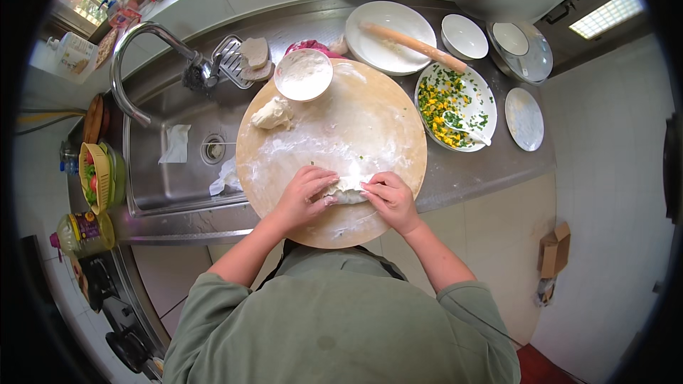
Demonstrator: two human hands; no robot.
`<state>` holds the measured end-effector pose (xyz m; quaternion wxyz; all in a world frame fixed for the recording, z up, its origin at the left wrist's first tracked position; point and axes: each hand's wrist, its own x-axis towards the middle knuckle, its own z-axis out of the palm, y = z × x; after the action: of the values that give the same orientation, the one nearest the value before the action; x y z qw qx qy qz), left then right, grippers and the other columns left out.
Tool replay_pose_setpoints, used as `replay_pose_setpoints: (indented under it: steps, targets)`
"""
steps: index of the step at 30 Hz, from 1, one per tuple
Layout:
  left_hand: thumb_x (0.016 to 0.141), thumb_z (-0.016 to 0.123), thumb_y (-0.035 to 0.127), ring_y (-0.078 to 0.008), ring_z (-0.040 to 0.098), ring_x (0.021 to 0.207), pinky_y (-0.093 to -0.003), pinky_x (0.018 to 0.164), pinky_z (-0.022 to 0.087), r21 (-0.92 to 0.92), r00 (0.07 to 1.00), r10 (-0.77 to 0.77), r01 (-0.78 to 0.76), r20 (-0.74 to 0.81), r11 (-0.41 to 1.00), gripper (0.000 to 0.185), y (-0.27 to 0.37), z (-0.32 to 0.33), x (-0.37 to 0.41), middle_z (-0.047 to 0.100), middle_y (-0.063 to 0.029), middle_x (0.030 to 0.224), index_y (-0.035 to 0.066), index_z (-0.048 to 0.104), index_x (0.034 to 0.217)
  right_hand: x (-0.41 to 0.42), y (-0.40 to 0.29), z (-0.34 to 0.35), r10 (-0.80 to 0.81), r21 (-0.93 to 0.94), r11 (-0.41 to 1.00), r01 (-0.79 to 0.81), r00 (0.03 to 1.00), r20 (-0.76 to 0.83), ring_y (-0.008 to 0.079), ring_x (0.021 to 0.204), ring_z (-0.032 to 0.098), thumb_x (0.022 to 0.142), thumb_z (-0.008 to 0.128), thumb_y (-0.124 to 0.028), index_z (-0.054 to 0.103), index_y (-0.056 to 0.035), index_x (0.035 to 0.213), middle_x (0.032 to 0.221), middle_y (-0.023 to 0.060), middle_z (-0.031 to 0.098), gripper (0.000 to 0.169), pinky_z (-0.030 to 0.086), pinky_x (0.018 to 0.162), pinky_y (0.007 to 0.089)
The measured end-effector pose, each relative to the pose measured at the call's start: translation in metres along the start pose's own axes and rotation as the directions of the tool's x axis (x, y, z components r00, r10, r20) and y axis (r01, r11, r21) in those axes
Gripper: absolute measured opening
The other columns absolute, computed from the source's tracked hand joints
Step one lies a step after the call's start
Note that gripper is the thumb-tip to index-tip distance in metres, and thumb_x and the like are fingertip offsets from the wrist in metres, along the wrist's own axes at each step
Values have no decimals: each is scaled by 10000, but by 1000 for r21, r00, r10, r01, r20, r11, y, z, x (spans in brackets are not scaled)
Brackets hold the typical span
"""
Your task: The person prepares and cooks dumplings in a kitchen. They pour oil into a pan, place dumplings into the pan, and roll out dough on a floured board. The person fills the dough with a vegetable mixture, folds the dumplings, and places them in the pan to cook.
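Note:
A piece of white dough (349, 192) lies near the front of a round, floured wooden board (347, 117). My left hand (308, 195) holds its left end, and my right hand (391, 198) pinches its right end between thumb and fingers. Farther back on the board's left side sits a lump of dough (272, 113), with a bowl of flour (304, 76) just behind it. To the right of the board, a white bowl (493, 112) contains chopped green and yellow filling and a white spoon (465, 128). A wooden rolling pin (413, 47) reaches from a large white bowl (368, 13) to the filling bowl's rim.
A steel sink (160, 181) with a curved faucet (118, 72) lies left of the board. Small white bowls (464, 37) and a plate (524, 119) stand on the right. At the left edge are a yellow basket (101, 178) and an oil bottle (85, 234).

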<state>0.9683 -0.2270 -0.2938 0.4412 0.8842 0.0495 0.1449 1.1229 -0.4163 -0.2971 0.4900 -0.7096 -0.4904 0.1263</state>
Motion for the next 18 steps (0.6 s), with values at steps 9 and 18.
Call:
replay_pose_setpoints:
  steps: [9,18]
  targets:
    - [811,708,63,-309,553,1195,-395,1003,453,-26,996,-44,42,-83,999,348,1,22,-10,638,-98,1234,73,675,1157,10,3,4,-51,10,999,50,996,75,240,835,581,760,747,-92,721,-39,968,907,92,618,217,488,750,323]
    - [803,720,97,-335,508,1254,-391,1035,430,-53,993,-92,88,-78,995,432,0,18,-15,604,-103,1283,52,617,1219,11,-7,1,-78,-117,989,86,994,71,280,978,581,774,741,-149,715,-58,1008,1041,110,637,252,484,858,373]
